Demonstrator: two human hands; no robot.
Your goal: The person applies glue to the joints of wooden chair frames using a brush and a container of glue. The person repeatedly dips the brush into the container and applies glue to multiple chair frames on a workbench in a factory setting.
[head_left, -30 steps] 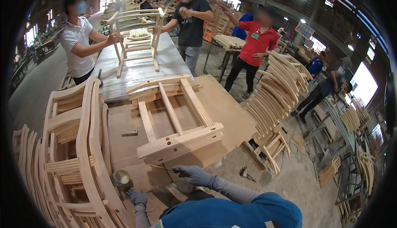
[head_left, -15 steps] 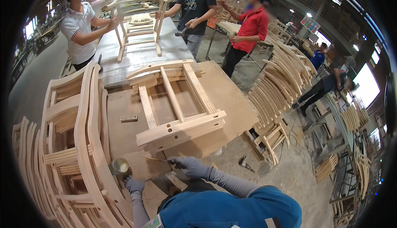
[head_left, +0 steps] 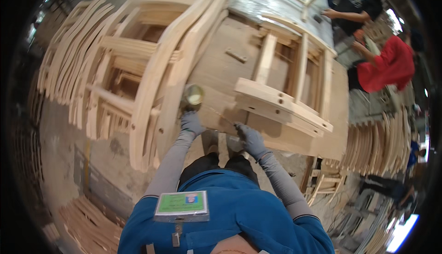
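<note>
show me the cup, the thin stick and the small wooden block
cup (head_left: 186, 100), head view: side wall below the rim
thin stick (head_left: 222, 116), head view: middle of its shaft
small wooden block (head_left: 236, 55), head view: middle of its upper face

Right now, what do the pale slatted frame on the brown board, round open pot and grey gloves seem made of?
Pale slatted frame: probably bare wood, its tan surface lacking gloss. Round open pot: perhaps metal or plastic; blur hides its finish. Grey gloves: likely matt fabric; they fit snugly without shine.
</note>
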